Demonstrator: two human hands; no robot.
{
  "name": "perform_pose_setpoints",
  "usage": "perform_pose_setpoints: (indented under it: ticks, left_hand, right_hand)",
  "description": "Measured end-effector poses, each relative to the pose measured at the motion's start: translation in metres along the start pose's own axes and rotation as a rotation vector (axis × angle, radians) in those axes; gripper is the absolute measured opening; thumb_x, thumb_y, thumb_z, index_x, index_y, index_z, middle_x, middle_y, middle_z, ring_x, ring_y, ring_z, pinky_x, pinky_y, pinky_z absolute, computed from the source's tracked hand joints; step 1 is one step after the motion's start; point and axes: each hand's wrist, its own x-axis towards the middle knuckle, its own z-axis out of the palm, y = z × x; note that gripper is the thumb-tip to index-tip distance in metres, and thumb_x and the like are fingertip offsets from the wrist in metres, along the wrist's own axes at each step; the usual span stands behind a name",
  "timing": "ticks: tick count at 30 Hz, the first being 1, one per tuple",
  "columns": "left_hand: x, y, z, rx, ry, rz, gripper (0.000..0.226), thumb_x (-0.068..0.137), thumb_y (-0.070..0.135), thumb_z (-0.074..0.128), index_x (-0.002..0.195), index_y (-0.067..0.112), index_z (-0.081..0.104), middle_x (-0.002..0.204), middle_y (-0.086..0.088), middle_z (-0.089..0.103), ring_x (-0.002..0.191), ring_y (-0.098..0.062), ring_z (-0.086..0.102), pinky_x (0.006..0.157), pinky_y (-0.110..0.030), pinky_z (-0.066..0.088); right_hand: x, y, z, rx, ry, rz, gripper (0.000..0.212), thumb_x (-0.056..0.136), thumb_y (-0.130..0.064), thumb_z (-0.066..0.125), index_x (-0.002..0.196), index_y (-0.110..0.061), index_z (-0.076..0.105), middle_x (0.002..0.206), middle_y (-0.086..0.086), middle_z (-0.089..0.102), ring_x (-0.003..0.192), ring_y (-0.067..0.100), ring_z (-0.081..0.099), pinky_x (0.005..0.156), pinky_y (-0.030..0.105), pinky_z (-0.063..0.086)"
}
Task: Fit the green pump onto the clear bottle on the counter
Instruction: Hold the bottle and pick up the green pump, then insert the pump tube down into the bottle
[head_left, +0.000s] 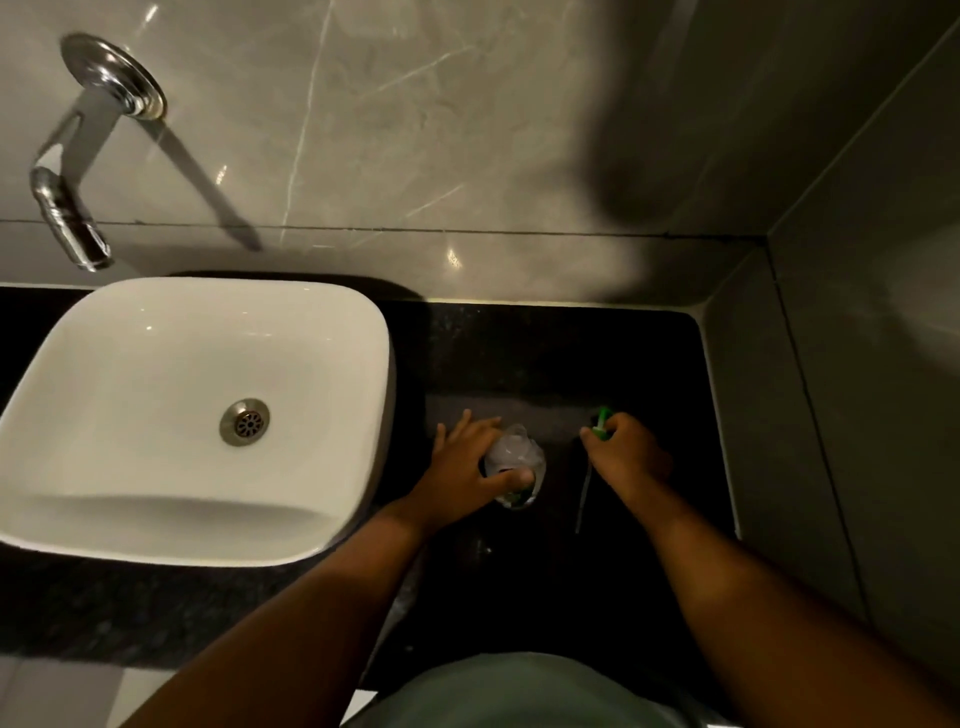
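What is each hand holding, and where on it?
The left hand grips the clear bottle around its body on the counter. The right hand holds the green pump by its head; its tube hangs free.

Two bare forearms are seen, uncovered from elbow to wrist, with no sleeves reaching into view. The left hand and right hand are ungloved. A muted grey-green garment is worn over the torso at the bottom edge.
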Motion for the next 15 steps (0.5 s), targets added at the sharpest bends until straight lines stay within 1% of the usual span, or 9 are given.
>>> perform_pose_setpoints:
  ticks: [1, 2, 5, 7, 8, 10, 12, 13, 15]
  left_hand:
    - [0.001, 0.000, -0.003, 0.029, -0.015, -0.003, 0.077, 0.071, 0.080, 0.056, 0.133, 0.035, 0.048, 0.151, 0.010, 0.033, 0.144, -0.013, 0.003, 0.111, -0.046, -0.014]
    - [0.001, 0.000, -0.005, 0.056, -0.030, -0.005, 0.079, 0.070, 0.082, 0.055, 0.131, 0.031, 0.053, 0.151, 0.009, 0.033, 0.144, -0.015, 0.002, 0.110, -0.048, -0.015]
    - [0.000, 0.002, -0.010, 0.096, -0.038, -0.017, 0.077, 0.065, 0.085, 0.053, 0.119, 0.031, 0.063, 0.152, 0.007, 0.032, 0.145, -0.018, 0.001, 0.108, -0.052, -0.018]
    - [0.001, 0.001, -0.010, 0.087, -0.027, -0.027, 0.076, 0.064, 0.086, 0.054, 0.116, 0.032, 0.064, 0.152, 0.006, 0.031, 0.145, -0.017, 0.000, 0.107, -0.052, -0.020]
    - [0.000, 0.000, -0.009, 0.077, -0.021, -0.027, 0.076, 0.063, 0.087, 0.054, 0.116, 0.032, 0.064, 0.153, 0.006, 0.031, 0.145, -0.016, 0.000, 0.106, -0.052, -0.022]
    - [-0.001, -0.001, -0.007, 0.063, -0.008, -0.018, 0.075, 0.063, 0.088, 0.054, 0.115, 0.035, 0.064, 0.152, 0.008, 0.031, 0.144, -0.012, 0.000, 0.105, -0.052, -0.024]
    - [0.000, -0.003, -0.005, 0.070, 0.000, -0.014, 0.076, 0.063, 0.089, 0.053, 0.114, 0.035, 0.064, 0.152, 0.009, 0.031, 0.143, -0.009, 0.000, 0.104, -0.051, -0.025]
    - [0.000, -0.003, -0.004, 0.080, 0.003, -0.016, 0.075, 0.063, 0.089, 0.053, 0.113, 0.034, 0.063, 0.153, 0.009, 0.030, 0.143, -0.007, 0.000, 0.104, -0.050, -0.026]
    - [0.001, -0.003, -0.002, 0.106, 0.006, -0.017, 0.072, 0.065, 0.088, 0.053, 0.114, 0.036, 0.062, 0.153, 0.009, 0.029, 0.142, -0.005, -0.001, 0.103, -0.049, -0.028]
  right_hand:
    - [0.002, -0.004, -0.003, 0.074, -0.003, 0.003, 0.028, 0.084, -0.045, 0.063, 0.097, -0.020, 0.062, 0.102, 0.012, 0.069, 0.093, 0.033, 0.064, 0.087, 0.043, 0.051]
    - [0.004, -0.010, -0.007, 0.170, -0.003, -0.005, 0.027, 0.085, -0.042, 0.065, 0.098, -0.019, 0.063, 0.100, 0.011, 0.069, 0.088, 0.030, 0.064, 0.080, 0.039, 0.052]
    - [0.007, -0.035, -0.031, 0.509, 0.055, -0.147, 0.021, 0.084, -0.034, 0.069, 0.091, -0.015, 0.065, 0.091, 0.010, 0.069, 0.080, 0.025, 0.066, 0.067, 0.028, 0.048]
    - [0.003, -0.056, -0.054, 0.688, 0.124, -0.254, 0.012, 0.084, -0.033, 0.070, 0.082, -0.023, 0.063, 0.086, 0.006, 0.069, 0.071, 0.012, 0.063, 0.061, 0.023, 0.047]
    - [0.000, -0.066, -0.065, 0.745, 0.163, -0.302, 0.012, 0.083, -0.033, 0.071, 0.080, -0.026, 0.062, 0.084, 0.003, 0.068, 0.069, 0.007, 0.061, 0.060, 0.020, 0.047]
    - [-0.006, -0.083, -0.082, 0.819, 0.216, -0.378, 0.012, 0.081, -0.034, 0.071, 0.078, -0.027, 0.061, 0.079, -0.005, 0.067, 0.066, 0.000, 0.060, 0.061, 0.015, 0.049]
    - [-0.013, -0.096, -0.089, 0.838, 0.246, -0.464, 0.015, 0.081, -0.033, 0.070, 0.073, -0.029, 0.059, 0.069, -0.010, 0.061, 0.059, -0.008, 0.056, 0.054, 0.005, 0.043]
    - [-0.017, -0.099, -0.090, 0.820, 0.256, -0.502, 0.017, 0.081, -0.033, 0.070, 0.072, -0.029, 0.057, 0.066, -0.011, 0.058, 0.057, -0.008, 0.054, 0.052, 0.004, 0.041]
    - [-0.022, -0.101, -0.086, 0.749, 0.268, -0.544, 0.017, 0.082, -0.035, 0.068, 0.073, -0.029, 0.055, 0.064, -0.012, 0.054, 0.056, -0.005, 0.052, 0.053, 0.007, 0.040]
